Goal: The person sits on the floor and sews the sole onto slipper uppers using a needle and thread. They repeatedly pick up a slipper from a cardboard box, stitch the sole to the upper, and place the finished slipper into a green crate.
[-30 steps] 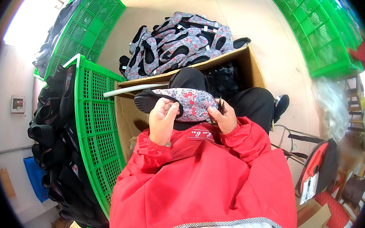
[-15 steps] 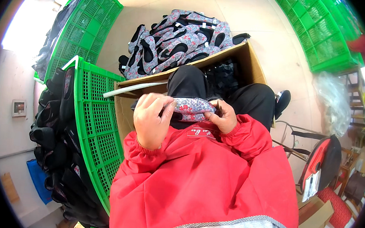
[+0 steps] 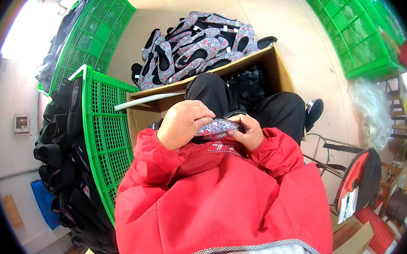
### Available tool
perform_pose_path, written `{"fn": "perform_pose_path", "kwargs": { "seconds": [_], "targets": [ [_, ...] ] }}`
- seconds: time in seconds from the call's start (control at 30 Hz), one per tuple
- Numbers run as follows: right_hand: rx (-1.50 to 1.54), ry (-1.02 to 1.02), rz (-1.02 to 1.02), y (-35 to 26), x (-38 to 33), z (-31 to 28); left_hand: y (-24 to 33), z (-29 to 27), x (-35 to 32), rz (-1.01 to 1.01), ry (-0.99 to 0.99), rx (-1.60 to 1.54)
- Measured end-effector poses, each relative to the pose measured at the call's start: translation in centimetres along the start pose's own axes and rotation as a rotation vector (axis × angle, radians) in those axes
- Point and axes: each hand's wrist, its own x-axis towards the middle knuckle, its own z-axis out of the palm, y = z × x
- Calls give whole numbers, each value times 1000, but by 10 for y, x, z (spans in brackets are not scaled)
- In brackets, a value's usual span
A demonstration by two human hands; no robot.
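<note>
A floral fabric slipper (image 3: 216, 128) with a dark edge is held in front of my lap, pinched between both hands. My left hand (image 3: 180, 124) is closed on its left part, thumb and fingers together. At the other end, my right hand (image 3: 248, 133) grips the dark edge, with the thumb on the floral side. My fingers cover much of the slipper. Beyond my knees, a pile of similar floral slippers (image 3: 204, 45) with black parts and small white tags lies on the floor.
A cardboard box (image 3: 285, 71) holding black pieces stands around my knees. A pale tube (image 3: 149, 100) crosses its left side. To my left, a green crate (image 3: 107, 139) stands beside stacked black slippers (image 3: 50, 155). More green crates (image 3: 358, 38) and a clear plastic bag (image 3: 372, 114) are at right.
My left hand has turned over and come closer to the right one. The slipper now shows less of its floral side and looks more bent.
</note>
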Motion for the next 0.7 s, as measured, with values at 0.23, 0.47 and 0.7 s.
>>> {"fn": "perform_pose_path", "kwargs": {
  "seconds": [0.23, 0.47, 0.7],
  "targets": [
    [-38, -11, -27, 1, 0, 1, 6, 13, -3, 83, 107, 124],
    [-14, -18, -21, -3, 1, 0, -5, 27, -8, -46, 243, -7],
    [-81, -32, -35, -4, 0, -1, -2, 21, -13, -244, 252, -181]
  ]
}}
